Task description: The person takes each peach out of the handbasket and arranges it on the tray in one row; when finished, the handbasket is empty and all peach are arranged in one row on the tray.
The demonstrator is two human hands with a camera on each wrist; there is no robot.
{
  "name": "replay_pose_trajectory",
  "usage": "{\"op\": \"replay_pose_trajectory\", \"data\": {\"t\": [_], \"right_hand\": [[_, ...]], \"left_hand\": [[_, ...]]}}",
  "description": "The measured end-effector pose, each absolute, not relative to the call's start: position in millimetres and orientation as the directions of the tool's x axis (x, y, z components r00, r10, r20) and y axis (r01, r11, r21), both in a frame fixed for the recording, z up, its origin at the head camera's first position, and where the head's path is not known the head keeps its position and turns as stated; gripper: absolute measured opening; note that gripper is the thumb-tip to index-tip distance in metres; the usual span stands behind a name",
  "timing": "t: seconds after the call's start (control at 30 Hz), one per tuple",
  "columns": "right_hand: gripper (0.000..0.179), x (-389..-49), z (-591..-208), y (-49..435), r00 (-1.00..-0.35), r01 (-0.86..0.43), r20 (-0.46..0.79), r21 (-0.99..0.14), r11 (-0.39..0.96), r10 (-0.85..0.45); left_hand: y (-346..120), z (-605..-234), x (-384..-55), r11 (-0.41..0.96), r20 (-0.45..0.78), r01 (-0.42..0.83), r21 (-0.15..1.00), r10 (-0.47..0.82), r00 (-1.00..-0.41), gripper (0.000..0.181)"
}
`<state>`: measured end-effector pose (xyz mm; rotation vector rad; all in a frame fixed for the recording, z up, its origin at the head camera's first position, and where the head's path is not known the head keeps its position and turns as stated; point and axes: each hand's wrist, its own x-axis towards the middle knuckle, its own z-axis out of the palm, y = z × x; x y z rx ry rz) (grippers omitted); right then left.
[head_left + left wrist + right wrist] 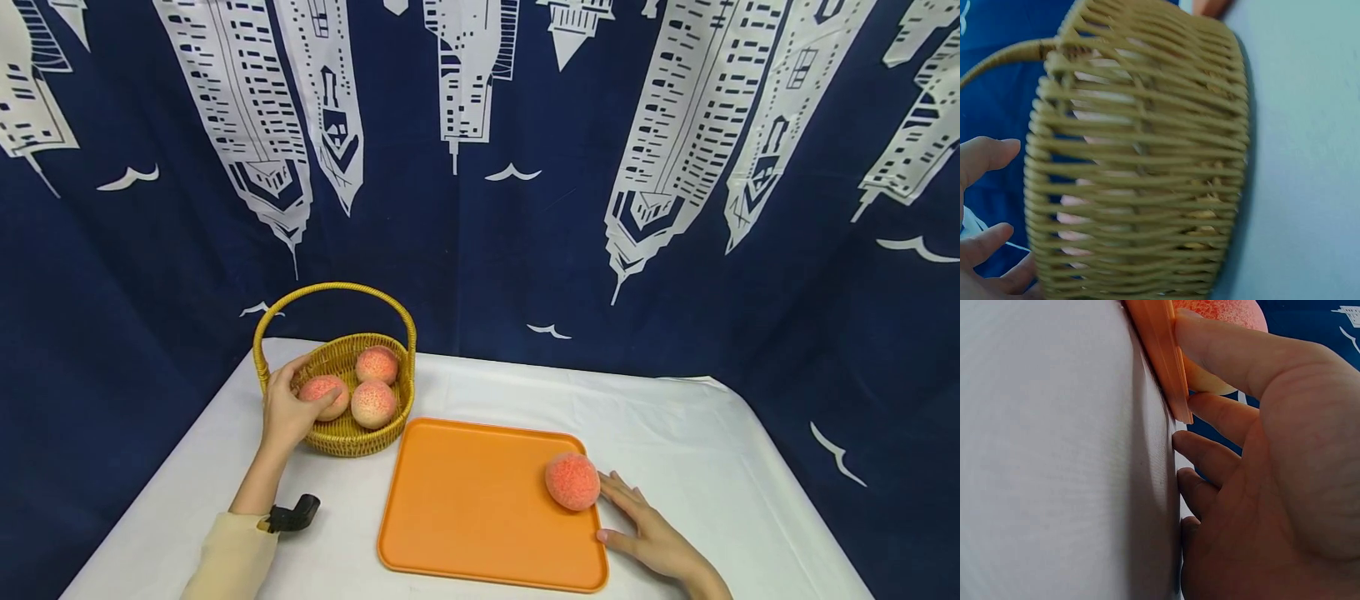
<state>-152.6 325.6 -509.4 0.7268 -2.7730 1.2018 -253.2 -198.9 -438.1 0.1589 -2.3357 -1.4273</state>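
In the head view, my left hand [291, 407] reaches over the left rim of a wicker basket [352, 446]. Its thumb and spread fingers stand around a peach [318, 388]. Two more peaches, one at the back [377, 364] and one in front [373, 406], lie beside it. The left wrist view has the fingertips level with the basket's rim, the fruit partly hidden behind the weave. At the right edge of an orange tray [487, 500], my right hand [652, 533] lies with fingers extended, thumb at the tray's rim. Its forefinger is close by a redder peach [573, 482] on the tray.
The basket's tall arched handle [337, 286] rises above the fruit. Basket and tray stand near each other on a white tablecloth [697, 450]. A dark blue curtain [480, 250] with white building prints hangs behind. A black strap device [294, 513] sits on the left wrist.
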Motion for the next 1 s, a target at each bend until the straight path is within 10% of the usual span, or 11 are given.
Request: {"op": "replay_pose_trajectory", "data": {"t": [1.0], "right_hand": [[0.062,-152.1,-509.5,325.0,-0.889,-0.432,0.211,-0.681,0.591,-0.407]], "left_hand": [[-204.0,-448.9,-266.9,0.724,0.17,-0.051,0.688,-0.229,-0.958,0.077]]}}
